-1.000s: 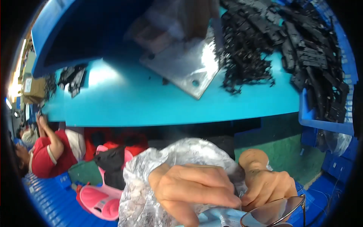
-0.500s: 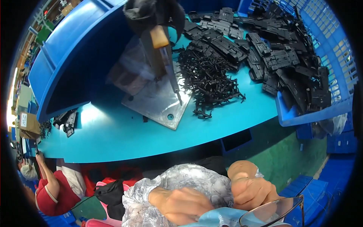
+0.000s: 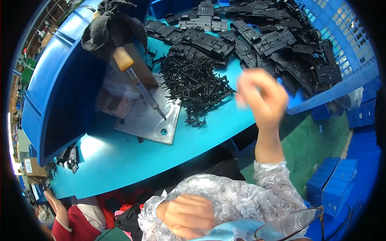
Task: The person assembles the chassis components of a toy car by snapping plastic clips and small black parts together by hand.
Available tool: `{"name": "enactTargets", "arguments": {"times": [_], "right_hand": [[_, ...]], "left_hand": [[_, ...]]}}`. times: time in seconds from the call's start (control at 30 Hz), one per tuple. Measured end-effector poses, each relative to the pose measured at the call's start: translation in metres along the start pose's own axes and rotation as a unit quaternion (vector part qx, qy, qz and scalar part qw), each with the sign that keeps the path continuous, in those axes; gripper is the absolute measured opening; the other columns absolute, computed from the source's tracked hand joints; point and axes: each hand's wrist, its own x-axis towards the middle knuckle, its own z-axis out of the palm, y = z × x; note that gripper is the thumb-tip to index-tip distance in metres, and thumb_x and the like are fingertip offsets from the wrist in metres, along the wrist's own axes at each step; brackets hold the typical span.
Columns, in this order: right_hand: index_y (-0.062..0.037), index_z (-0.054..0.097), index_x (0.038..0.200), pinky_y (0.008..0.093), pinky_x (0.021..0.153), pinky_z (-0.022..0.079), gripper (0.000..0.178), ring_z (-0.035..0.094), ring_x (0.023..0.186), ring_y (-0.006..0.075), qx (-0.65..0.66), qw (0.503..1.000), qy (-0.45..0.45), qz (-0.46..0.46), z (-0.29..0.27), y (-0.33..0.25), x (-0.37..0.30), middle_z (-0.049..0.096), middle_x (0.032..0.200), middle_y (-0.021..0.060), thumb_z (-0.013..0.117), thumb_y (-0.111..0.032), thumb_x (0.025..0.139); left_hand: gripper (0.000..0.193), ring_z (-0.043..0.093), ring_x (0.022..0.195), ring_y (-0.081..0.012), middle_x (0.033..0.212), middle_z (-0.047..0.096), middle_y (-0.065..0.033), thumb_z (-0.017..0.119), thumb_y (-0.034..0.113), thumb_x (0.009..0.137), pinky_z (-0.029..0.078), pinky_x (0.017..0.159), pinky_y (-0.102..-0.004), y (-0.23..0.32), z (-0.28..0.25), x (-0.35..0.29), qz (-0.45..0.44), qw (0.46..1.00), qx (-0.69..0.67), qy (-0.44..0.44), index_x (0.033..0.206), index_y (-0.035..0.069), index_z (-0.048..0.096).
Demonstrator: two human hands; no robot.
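Observation:
My left hand (image 3: 189, 215) is held in front of my grey-and-white patterned clothing, its fingers curled closed. What those fingers hold, if anything, is hidden. Over the table's near edge, my right hand (image 3: 263, 96) is raised and blurred, so its fingertips are unclear. Just left of it lies a pile of small black branched plastic parts (image 3: 193, 78). Beyond are many flat black moulded plates (image 3: 213, 42), which look like toy vehicle bases. Left of the pile, a thin-tipped tool with a yellow-orange block (image 3: 122, 59) slants down over a metal plate (image 3: 155, 134).
A blue perforated crate (image 3: 327, 96) borders the black plates at right. A tall blue curved bin (image 3: 34, 116) stands at left, with dark cloth (image 3: 108, 30) above the tool. Another person's red sleeve (image 3: 66, 225) shows at lower left. Blue crates (image 3: 333, 180) sit on the green floor.
My right hand has left the front of my body and moved up and forward over the table edge. My left hand stays near my chest. The view has turned, shifting the table leftward.

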Motion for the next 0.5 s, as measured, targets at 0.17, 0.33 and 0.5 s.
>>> {"name": "enactTargets", "arguments": {"times": [0.17, 0.33, 0.5], "right_hand": [[-0.0068, 0.048, 0.118, 0.0431, 0.089, 0.037, 0.059, 0.038, 0.115, 0.0364, -0.43, 0.902, -0.037, 0.013, 0.009, 0.098, 0.07, 0.043, 0.117, 0.0255, 0.067, -0.036, 0.071], [-0.0075, 0.058, 0.106, 0.0458, 0.083, 0.036, 0.055, 0.05, 0.098, 0.0334, -0.406, 0.893, -0.141, 0.134, 0.017, 0.13, 0.088, 0.056, 0.098, 0.0163, 0.066, -0.043, 0.064], [-0.0034, 0.063, 0.093, 0.0388, 0.078, 0.042, 0.05, 0.054, 0.089, 0.0318, -0.389, 0.921, 0.011, -0.004, 0.008, 0.141, 0.086, 0.057, 0.092, 0.0145, 0.066, -0.045, 0.065]], "left_hand": [[0.022, 0.059, 0.059, -0.033, 0.07, 0.059, -0.0195, 0.066, 0.01, 0.072, 0.05, 0.058, -0.0405, -0.002, -0.008, -0.005, -0.076, 0.996, 0.036, 0.019, 0.074, -0.011, 0.06], [0.025, 0.06, 0.061, -0.032, 0.07, 0.06, -0.0193, 0.068, 0.012, 0.07, 0.05, 0.059, -0.0392, -0.003, -0.01, -0.01, -0.106, 0.992, 0.045, 0.052, 0.078, -0.011, 0.061], [0.025, 0.06, 0.06, -0.0313, 0.07, 0.06, -0.0185, 0.066, 0.014, 0.072, 0.05, 0.059, -0.0379, -0.009, -0.013, -0.016, -0.121, 0.988, 0.054, 0.073, 0.077, -0.01, 0.061]]}}
